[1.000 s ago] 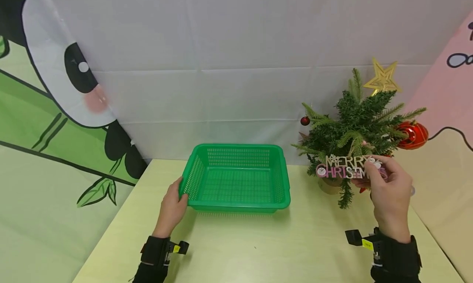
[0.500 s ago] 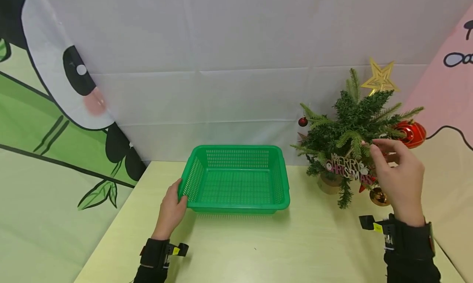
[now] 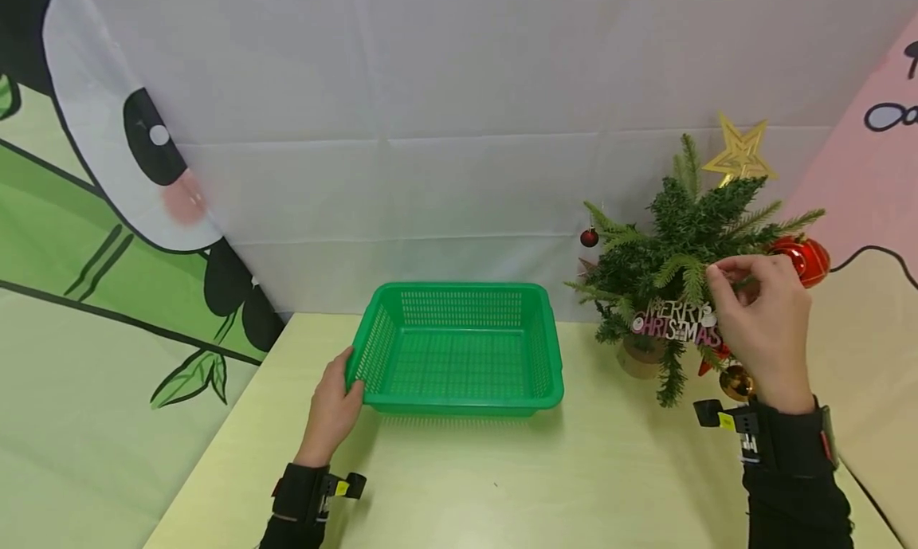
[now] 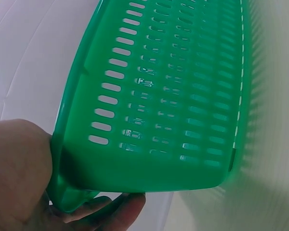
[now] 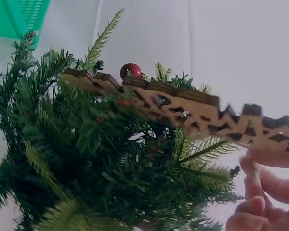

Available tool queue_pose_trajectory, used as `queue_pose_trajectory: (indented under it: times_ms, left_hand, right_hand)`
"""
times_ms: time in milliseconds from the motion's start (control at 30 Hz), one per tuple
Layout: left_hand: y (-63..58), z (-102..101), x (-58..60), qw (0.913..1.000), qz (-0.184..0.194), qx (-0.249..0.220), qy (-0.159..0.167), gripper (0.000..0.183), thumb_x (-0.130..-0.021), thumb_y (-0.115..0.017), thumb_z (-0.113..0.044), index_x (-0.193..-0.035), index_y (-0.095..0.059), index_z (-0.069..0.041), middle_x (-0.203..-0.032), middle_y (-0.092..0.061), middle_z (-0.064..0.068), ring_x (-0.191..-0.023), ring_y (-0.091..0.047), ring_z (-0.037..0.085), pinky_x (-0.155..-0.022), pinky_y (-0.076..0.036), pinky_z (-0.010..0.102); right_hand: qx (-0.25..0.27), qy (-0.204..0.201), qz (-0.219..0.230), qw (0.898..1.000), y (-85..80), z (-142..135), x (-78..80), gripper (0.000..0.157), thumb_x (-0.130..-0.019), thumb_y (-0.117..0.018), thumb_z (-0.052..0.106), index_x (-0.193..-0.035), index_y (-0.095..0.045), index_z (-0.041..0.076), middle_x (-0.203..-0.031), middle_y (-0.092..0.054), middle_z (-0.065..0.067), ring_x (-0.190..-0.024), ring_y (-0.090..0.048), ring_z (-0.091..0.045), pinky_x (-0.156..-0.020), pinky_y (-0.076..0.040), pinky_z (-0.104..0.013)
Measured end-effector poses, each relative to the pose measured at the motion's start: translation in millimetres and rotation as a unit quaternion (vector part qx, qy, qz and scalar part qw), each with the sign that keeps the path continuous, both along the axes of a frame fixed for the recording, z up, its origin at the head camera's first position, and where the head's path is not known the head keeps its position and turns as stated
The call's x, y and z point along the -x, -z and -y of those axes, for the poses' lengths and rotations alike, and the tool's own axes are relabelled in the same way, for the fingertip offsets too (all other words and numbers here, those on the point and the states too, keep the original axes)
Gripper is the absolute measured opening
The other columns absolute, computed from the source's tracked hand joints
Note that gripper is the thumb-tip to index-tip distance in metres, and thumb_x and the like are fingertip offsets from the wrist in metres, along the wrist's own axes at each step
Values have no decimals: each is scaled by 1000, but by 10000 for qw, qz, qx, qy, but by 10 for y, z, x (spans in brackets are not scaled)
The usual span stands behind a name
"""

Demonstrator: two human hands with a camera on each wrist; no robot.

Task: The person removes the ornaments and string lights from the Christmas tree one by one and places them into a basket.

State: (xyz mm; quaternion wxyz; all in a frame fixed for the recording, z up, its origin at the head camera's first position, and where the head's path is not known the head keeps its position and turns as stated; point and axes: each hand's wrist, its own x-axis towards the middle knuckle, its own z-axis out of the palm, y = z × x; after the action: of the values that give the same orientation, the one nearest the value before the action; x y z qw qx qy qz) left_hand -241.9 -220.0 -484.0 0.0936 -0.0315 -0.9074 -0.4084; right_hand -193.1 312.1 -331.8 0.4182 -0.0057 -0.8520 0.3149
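Note:
At the left, my left hand (image 3: 335,405) grips the near left corner of a green plastic basket (image 3: 469,401); in the left wrist view the fingers (image 4: 130,211) curl under its rim. My right hand (image 3: 766,326), with thumb and forefinger pinched together, is in front of a small Christmas tree (image 3: 688,222). Just below the pinch hangs a "Merry Christmas" sign (image 3: 677,323) against the lower branches. In the right wrist view the wooden sign (image 5: 202,106) crosses the branches, seen edge-on, with the curled fingers (image 5: 272,185) at its right end. The string is too fine to make out.
A gold star (image 3: 742,149) tops the tree. A large red bauble (image 3: 803,260) hangs at its right, a small dark red one (image 3: 589,237) at its left, and a gold ball (image 3: 736,382) low down. A pale table (image 3: 488,493) bears the basket and the pot (image 3: 641,358).
My right hand first let go of the sign's right end and rose to pinch above it, then shifted slightly left and up. The sign now hangs lower. My left hand stays on the basket.

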Motion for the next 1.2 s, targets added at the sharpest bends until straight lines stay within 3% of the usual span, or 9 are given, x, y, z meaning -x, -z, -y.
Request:
queue_pose_trajectory:
  times_ms: [133, 333, 500, 600, 700, 767, 867, 1033, 1200]
  left_hand:
    - [-7, 0, -3, 10000, 10, 4, -34, 60, -106, -46, -6, -161, -26, 4, -156, -39, 30, -136, -48, 46, -110, -42, 64]
    - [0, 11, -8, 10000, 49, -25, -68, 60, -106, -47, -6, -161, -26, 4, -156, -39, 30, -136, -47, 46, -111, -41, 64]
    - [12, 20, -12, 10000, 35, -30, -66, 60, -106, -47, -6, -161, -26, 4, -157, -38, 30, -137, -47, 46, -111, -41, 64]
    - [13, 22, -11, 10000, 22, -27, -63, 60, -106, -47, -6, -161, -26, 4, -157, -38, 30, -138, -46, 47, -111, -41, 64]
    - [7, 14, -3, 10000, 27, -39, -51, 60, -106, -47, -7, -161, -26, 4, -157, -38, 30, -138, -46, 47, -111, -40, 64]
    - [2, 7, 4, 10000, 39, -43, -46, 60, -106, -47, -7, -161, -26, 4, -157, -38, 30, -138, -46, 47, -111, -40, 64]
    - [-4, -10, 11, 10000, 19, -50, -42, 60, -106, -47, -7, -161, -26, 4, -157, -38, 30, -136, -47, 47, -111, -41, 65]
    - [2, -25, 7, 9999, -126, -7, -66, 59, -105, -48, -5, -159, -28, 7, -155, -40, 33, -135, -48, 49, -109, -42, 66]
    - [-4, -26, -7, 9999, -133, 3, -89, 59, -104, -48, -5, -159, -28, 7, -153, -41, 33, -133, -50, 49, -108, -43, 65]
  right_hand:
    - [-221, -175, 82, 9996, -121, 83, -43, 20, -104, -62, 10, -115, -65, -7, -96, -49, -14, -69, -33, 5, -68, -27, -27]
    - [-363, -581, 349, 9970, -120, 80, -58, 23, -107, -58, 16, -121, -60, -2, -85, -52, -10, -61, -39, -5, -57, -29, -23]
    - [-449, -606, -132, 9971, -109, 113, -46, 21, -104, -62, 10, -120, -61, -4, -82, -56, -11, -62, -39, 2, -58, -30, -19]
    - [-335, -612, -555, 9960, -94, 119, -22, 19, -102, -64, 4, -118, -62, -7, -85, -59, 0, -64, -40, 11, -60, -31, -13]
    - [-146, -636, -788, 9947, -84, 113, -19, 18, -101, -65, 2, -116, -64, -7, -90, -59, 20, -66, -44, 14, -61, -33, -9]
    - [-52, -680, -768, 9947, -82, 104, -31, 18, -101, -65, 3, -117, -65, -6, -92, -56, 30, -65, -45, 12, -61, -34, -9]
    - [-13, -802, -522, 9954, -80, 78, -57, 19, -102, -64, 5, -119, -64, -3, -94, -55, 35, -65, -45, 9, -60, -33, -11]
    - [-247, -940, -32, 9953, -77, 44, -100, 20, -104, -61, 7, -122, -62, 0, -88, -57, 20, -60, -41, 2, -55, -30, -18]
    - [-928, -591, -95, 9939, -103, 89, -93, 19, -103, -65, 10, -120, -64, 2, -82, -65, -7, -57, -36, 4, -52, -26, -21]
